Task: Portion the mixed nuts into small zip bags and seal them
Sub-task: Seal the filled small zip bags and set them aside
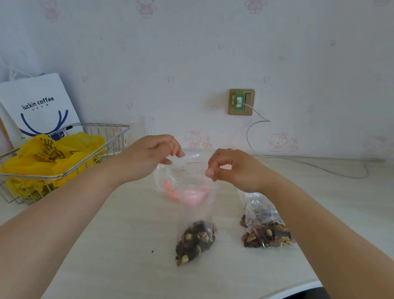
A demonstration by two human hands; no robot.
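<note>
Pinching the zip bag's (194, 213) top edge, left fingers (178, 152) and right fingers (210, 172) at opposite ends

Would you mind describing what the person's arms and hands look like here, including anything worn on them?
Both forearms are bare right to the frame's edges, with no sleeves in view. The left hand and right hand wear no gloves, and I see no rings, watch or bracelets. The fingernails look short and unpainted.

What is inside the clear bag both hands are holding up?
Mixed nuts fill the bottom of the zip bag, held at its top by the left hand and right hand. The pink shapes seem to lie behind it, too blurred to identify.
</note>
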